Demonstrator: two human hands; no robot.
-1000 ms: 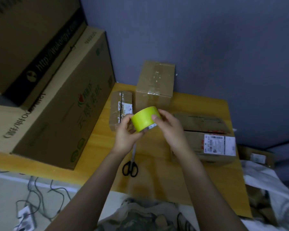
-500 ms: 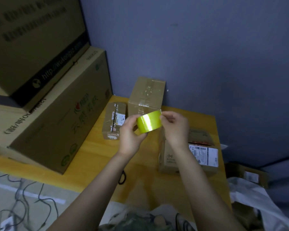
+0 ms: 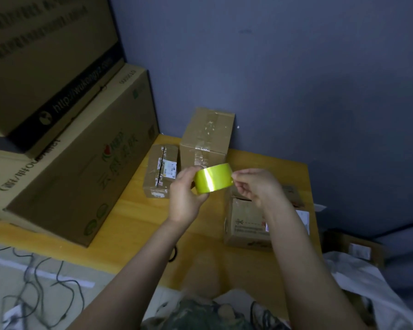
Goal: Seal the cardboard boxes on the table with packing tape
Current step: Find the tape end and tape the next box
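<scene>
So the glossy yellow-green roll of packing tape [image 3: 214,178] was up in the air over the smooth yellowish wooden table [image 3: 129,222], held between both hands. The left hand [image 3: 185,194] was wrapped round its left side, fingers curled on the shiny band, and the right hand [image 3: 255,186] pinched the roll's right edge with thumb and fingertips. Behind it stood a tall brown cardboard box [image 3: 205,139] with crinkly clear tape down its top, and just left of that, 1 small flat cardboard box [image 3: 160,170] with a white label and an open slit. Another low cardboard box [image 3: 246,225] sat under the right forearm. A huge printed cardboard carton [image 3: 81,163] filled the table's left side
</scene>
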